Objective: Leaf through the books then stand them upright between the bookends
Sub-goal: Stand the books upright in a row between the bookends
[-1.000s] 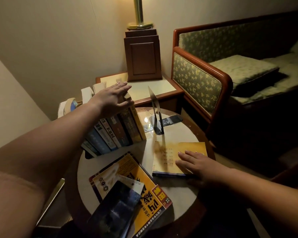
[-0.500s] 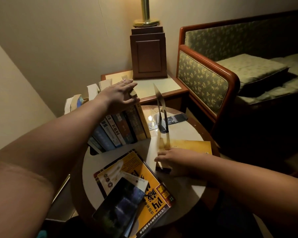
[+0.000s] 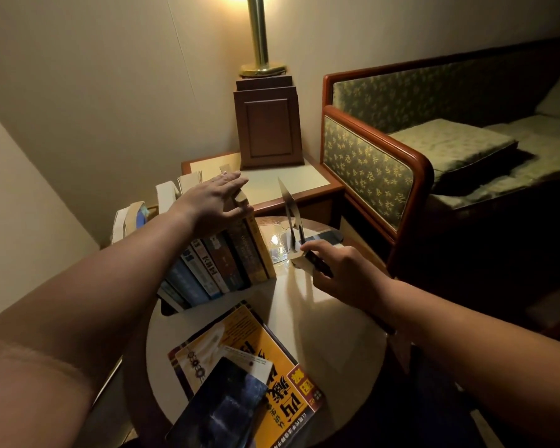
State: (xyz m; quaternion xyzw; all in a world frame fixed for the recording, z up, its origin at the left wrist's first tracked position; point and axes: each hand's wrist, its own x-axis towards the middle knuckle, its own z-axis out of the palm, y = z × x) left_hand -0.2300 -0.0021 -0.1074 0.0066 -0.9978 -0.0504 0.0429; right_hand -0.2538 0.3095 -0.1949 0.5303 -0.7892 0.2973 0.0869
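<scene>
Head view. Since a second ago: yellow book (image 3: 307,260) lifted off round table (image 3: 333,321), now on edge in right hand (image 3: 333,270), fingers closed round it, just before metal bookend (image 3: 290,208). Left hand (image 3: 214,202) unchanged: fingers spread flat, gripping nothing, pressing top of leaning book row (image 3: 220,263). Row: roughly seven spines visible, exact count unclear. Loose stack of books (image 3: 240,376) flat at table's near edge: three covers visible. One bookend visible.

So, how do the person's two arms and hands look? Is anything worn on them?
Both forearms are bare up to the picture's edge: no sleeves show. The left hand and right hand wear no gloves. No watch, bracelet or ring can be seen, though the dim light hides fine detail.
</scene>
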